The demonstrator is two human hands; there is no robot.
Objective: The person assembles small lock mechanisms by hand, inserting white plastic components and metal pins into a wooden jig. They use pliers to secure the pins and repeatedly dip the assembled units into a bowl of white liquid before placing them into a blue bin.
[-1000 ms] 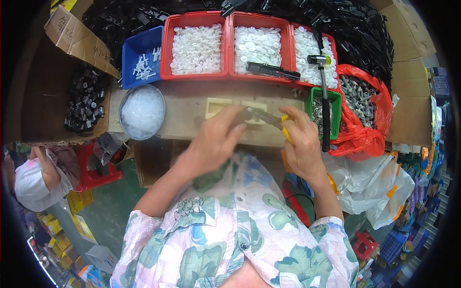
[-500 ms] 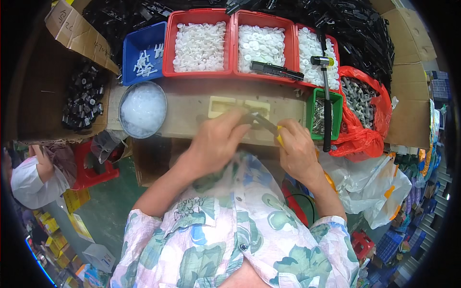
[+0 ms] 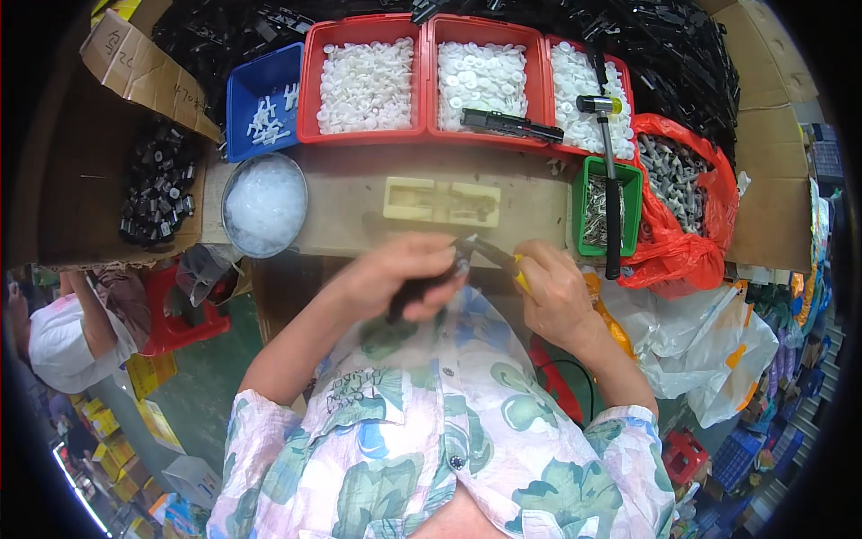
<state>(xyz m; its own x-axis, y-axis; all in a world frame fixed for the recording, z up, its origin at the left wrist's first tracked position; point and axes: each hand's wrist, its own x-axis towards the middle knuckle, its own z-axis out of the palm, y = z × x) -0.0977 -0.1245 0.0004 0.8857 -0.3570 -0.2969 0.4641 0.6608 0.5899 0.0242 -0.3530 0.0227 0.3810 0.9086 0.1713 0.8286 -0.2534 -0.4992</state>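
My left hand (image 3: 402, 277) is closed round a dark, elongated part (image 3: 415, 292), blurred by motion, above my lap at the table's near edge. My right hand (image 3: 551, 286) grips a tool with a yellow handle (image 3: 522, 280), its kind not clear. The tool's thin grey shaft (image 3: 489, 253) points left, its end at or close to the upper end of the dark part; contact cannot be made out. Beyond both hands a cream block with hollows (image 3: 422, 212) lies on the table, with nothing held against it.
Red bins (image 3: 364, 136) of white plastic pieces line the back, a black part (image 3: 512, 125) across them. A blue bin (image 3: 235, 108) and a bowl (image 3: 303, 205) of whitish, glossy stuff stand left. A hammer (image 3: 612, 216) lies over a green bin (image 3: 579, 235), beside a red bag (image 3: 691, 269).
My left hand has come away from the cream block toward my body, and the dark part now shows in it. My right hand has shifted slightly nearer to me, still gripping the tool.
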